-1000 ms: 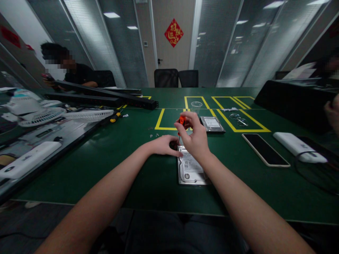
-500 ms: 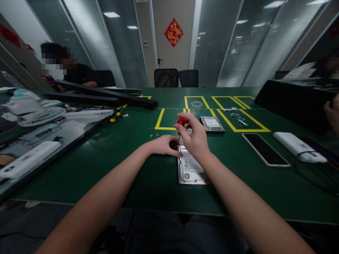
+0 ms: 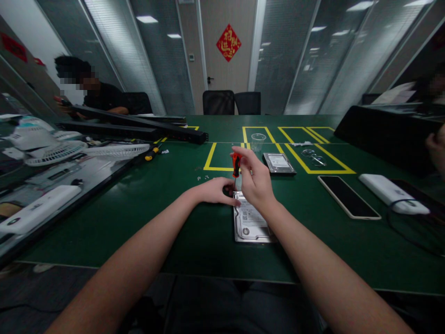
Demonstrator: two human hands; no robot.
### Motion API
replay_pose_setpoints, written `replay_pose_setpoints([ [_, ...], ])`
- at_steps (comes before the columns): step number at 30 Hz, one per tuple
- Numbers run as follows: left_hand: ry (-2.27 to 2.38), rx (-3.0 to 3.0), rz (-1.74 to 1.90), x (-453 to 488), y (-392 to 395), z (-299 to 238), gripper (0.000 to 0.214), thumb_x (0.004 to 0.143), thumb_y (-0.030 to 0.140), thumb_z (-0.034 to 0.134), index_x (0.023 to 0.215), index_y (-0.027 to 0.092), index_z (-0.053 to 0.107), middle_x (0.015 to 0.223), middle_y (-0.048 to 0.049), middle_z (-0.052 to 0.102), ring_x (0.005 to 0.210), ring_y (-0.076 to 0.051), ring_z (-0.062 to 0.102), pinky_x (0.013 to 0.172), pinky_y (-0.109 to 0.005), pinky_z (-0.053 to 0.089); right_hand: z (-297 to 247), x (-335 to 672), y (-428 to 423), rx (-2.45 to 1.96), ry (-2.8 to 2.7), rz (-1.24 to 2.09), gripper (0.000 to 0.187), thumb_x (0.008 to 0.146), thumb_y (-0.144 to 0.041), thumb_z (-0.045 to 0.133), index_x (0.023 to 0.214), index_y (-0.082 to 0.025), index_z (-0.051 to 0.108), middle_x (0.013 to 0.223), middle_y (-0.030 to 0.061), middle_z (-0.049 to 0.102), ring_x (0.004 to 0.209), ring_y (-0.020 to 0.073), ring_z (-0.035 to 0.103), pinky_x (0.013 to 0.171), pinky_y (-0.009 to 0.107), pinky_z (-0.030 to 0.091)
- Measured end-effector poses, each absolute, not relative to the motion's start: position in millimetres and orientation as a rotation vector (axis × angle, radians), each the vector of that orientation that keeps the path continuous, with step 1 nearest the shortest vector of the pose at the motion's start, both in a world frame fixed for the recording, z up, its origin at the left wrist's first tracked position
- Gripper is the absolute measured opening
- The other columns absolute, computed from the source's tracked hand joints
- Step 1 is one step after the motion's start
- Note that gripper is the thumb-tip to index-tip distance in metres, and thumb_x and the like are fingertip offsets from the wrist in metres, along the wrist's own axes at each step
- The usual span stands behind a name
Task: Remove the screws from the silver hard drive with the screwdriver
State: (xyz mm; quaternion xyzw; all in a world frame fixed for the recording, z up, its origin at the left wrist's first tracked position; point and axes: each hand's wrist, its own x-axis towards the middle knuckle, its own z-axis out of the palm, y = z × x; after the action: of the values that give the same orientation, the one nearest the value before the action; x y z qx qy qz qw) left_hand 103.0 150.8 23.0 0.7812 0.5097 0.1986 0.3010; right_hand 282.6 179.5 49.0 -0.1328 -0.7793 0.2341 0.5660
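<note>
A silver hard drive (image 3: 249, 223) lies flat on the green table (image 3: 156, 204) in front of me. My right hand (image 3: 256, 182) pinches the red and black handle of a small screwdriver (image 3: 236, 165), which stands upright with its tip at the drive's far left corner. My left hand (image 3: 217, 190) rests on the table beside that corner, fingers curled against the drive's edge and the tool's tip. Whether it holds anything is hidden.
A second hard drive (image 3: 278, 163), a clear plastic cup (image 3: 257, 140) and small clear parts (image 3: 313, 157) sit in yellow-taped boxes. A phone (image 3: 347, 196) and a white power bank (image 3: 392, 193) lie right. Fan parts (image 3: 69, 150), black strips (image 3: 139, 126) and a seated person (image 3: 93, 90) are left.
My right hand's fingers have shifted around the screwdriver handle, from spread over it to a closer pinch, and the handle now stands more upright. My left hand has stayed put.
</note>
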Motion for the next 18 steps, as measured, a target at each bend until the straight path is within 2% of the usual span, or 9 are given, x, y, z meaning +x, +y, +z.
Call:
replay_pose_setpoints([
  [5,1.342,2.078,0.528,102.8,151.5,21.6,0.057,0.073,0.063,0.082,0.106,0.017,0.071,0.098,-0.007,0.072,0.087,-0.025,0.065,0.077,-0.035,0.048,50.5,282.4,177.4,-0.336,-1.823,0.496,0.031,0.107,-0.019,0.043,0.131,-0.024,0.062,0.128,0.0086,0.072,0.12,0.0217,0.069,0.104,0.044,0.056],
  [12,1.335,2.056,0.561,103.2,150.3,24.0,0.057,0.07,0.058,0.085,0.109,0.018,0.072,0.101,-0.0093,0.074,0.091,-0.028,0.067,0.08,-0.038,0.049,50.8,282.5,177.5,-0.363,-1.833,0.461,0.029,0.107,-0.023,0.047,0.131,-0.028,0.061,0.128,0.0073,0.071,0.115,0.0233,0.069,0.099,0.047,0.056],
  [18,1.362,2.06,0.518,104.1,148.7,26.6,0.062,0.072,0.062,0.083,0.113,0.018,0.071,0.107,-0.0095,0.074,0.095,-0.028,0.068,0.082,-0.038,0.05,50.5,282.0,178.6,-0.373,-1.836,0.444,0.027,0.105,-0.026,0.051,0.131,-0.028,0.061,0.119,0.0063,0.071,0.098,0.0215,0.068,0.084,0.042,0.056],
])
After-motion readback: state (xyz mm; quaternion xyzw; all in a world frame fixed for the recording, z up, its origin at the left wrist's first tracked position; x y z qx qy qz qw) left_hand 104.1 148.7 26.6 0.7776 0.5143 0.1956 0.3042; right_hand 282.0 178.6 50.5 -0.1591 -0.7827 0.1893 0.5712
